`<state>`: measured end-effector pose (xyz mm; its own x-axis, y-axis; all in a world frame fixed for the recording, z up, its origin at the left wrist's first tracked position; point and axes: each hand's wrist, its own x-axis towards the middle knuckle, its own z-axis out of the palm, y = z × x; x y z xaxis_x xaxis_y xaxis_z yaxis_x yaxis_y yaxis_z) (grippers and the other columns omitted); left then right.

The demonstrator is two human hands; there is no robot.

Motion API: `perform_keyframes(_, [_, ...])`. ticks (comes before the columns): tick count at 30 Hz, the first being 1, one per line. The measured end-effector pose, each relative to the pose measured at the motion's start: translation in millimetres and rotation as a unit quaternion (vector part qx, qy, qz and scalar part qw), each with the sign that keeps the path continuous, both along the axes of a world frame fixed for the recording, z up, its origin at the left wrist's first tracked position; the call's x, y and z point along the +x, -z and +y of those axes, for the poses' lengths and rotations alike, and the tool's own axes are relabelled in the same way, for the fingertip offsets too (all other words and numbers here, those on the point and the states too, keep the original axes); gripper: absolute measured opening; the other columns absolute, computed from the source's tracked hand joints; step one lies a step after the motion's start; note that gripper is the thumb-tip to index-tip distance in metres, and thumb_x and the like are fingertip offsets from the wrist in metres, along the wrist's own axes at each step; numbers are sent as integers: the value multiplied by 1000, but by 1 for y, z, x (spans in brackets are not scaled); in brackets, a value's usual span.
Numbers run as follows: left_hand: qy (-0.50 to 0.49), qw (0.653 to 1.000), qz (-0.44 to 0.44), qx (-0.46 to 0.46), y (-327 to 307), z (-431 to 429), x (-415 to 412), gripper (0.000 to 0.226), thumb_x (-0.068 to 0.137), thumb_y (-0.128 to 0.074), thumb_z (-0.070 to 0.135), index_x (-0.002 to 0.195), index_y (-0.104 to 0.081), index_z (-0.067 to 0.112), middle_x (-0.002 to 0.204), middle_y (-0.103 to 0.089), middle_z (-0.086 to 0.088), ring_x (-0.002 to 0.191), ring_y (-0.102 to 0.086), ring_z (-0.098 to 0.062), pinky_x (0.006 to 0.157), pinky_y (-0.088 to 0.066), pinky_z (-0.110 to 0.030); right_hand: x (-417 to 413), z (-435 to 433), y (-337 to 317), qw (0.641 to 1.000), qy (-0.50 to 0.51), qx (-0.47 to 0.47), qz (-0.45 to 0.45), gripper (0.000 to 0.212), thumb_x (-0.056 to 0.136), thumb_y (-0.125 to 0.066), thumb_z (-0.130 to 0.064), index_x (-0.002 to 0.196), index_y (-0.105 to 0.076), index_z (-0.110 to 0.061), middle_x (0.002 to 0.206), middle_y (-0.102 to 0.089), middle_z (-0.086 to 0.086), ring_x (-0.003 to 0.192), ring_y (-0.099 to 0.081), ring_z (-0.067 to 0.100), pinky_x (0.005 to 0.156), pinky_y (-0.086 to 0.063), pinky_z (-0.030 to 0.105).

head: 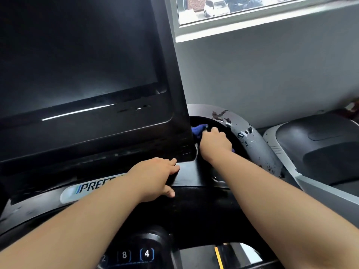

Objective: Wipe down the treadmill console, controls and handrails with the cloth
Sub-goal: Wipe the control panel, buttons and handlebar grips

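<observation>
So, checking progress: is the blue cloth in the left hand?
No, the right hand grips the crumpled blue cloth; the left hand holds nothing.

The screen housing (174, 94) and grey handrail (258, 144) wall a narrow pocket; the right hand (214, 141) fills it.

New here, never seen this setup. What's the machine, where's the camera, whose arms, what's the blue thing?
No robot here: a person wears one wide-angle camera on the head, so this single view looks forward and down along both bare arms. The machine is a treadmill console: a dark screen, numbered buttons at the bottom, and a curved grey handrail with chipped paint on the right. The right hand grips a blue cloth, pushed into the dark recess between screen and handrail. The left hand holds nothing and rests on the black ledge below the screen.
</observation>
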<state>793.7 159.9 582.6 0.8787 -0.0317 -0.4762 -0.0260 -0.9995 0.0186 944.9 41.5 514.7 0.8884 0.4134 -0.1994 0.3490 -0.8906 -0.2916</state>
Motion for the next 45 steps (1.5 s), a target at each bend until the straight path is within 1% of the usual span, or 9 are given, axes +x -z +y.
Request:
perform_keyframes(10, [-14, 1000, -5, -21, 3, 2, -3, 80, 83, -67, 44, 150, -24, 29, 158, -12, 12, 144, -17, -11, 115, -20, -29, 10, 9, -12, 999, -43, 16, 22, 38, 90, -37, -15, 125, -51, -18, 124, -42, 10, 116, -41, 34, 89, -43, 44])
perform_keyframes(15, [-22, 999, -14, -33, 7, 7, -5, 83, 80, -69, 46, 149, -26, 29, 158, -14, 14, 144, -19, -13, 116, -19, -29, -32, -12, -2, 994, -6, 101, 48, 31, 89, -39, -8, 115, -55, -2, 126, -49, 15, 115, -49, 35, 92, -41, 37])
perform_keyframes(19, [-16, 999, 5, -48, 2, 14, -6, 85, 78, -71, 47, 149, -27, 30, 157, -16, 16, 143, -23, -13, 115, -23, -30, -88, -55, 9, 986, -50, 157, 3, 32, 86, -44, -11, 109, -66, -13, 125, -57, 5, 113, -53, 31, 92, -43, 35])
perform_keyframes(22, [5, 999, 7, -32, -2, 15, -3, 85, 78, -71, 47, 148, -28, 28, 156, -18, 14, 142, -26, -14, 113, -24, -27, -143, -69, 4, 966, -120, 225, -38, 46, 80, -41, -6, 116, -68, -17, 134, -57, 7, 123, -48, 28, 104, -31, 30])
perform_keyframes(25, [24, 1000, 2, -1, -2, 10, 0, 84, 78, -71, 48, 148, -29, 28, 156, -19, 13, 140, -29, -16, 112, -27, -30, -170, -92, 16, 964, -160, 210, -12, 57, 86, -38, -8, 136, -52, -31, 152, -29, -13, 139, -19, 5, 116, -4, 21])
perform_keyframes(31, [49, 999, -4, -8, 3, 14, -2, 82, 82, -68, 46, 149, -26, 25, 158, -17, 10, 140, -29, -19, 113, -27, -33, -165, -123, 31, 982, 114, 139, -53, 54, 85, -42, 1, 135, -52, -15, 154, -32, -6, 140, -29, 15, 106, -16, 12])
perform_keyframes(37, [83, 996, -22, 4, 6, 16, -5, 80, 85, -62, 50, 150, -25, 22, 158, -18, 3, 141, -28, -20, 111, -24, -29, -198, -49, 13, 972, 30, 225, -58, 56, 91, -41, 1, 141, -46, -23, 153, -31, -9, 143, -22, 10, 105, -5, 5])
perform_keyframes(42, [91, 995, -35, -12, 9, 20, -7, 78, 87, -60, 49, 150, -24, 22, 159, -17, 2, 142, -27, -22, 111, -26, -31, -180, -111, 29, 973, 195, 115, -40, 60, 87, -41, 2, 144, -40, -18, 155, -30, -1, 138, -32, 21, 110, -23, 24])
perform_keyframes(45, [92, 995, -40, -17, 9, 20, -5, 78, 85, -62, 51, 149, -27, 23, 157, -23, 3, 140, -30, -22, 108, -29, -30, -184, -91, 14, 975, 186, 120, -23, 64, 86, -40, 5, 146, -34, -17, 157, -23, -1, 140, -29, 21, 111, -25, 30])
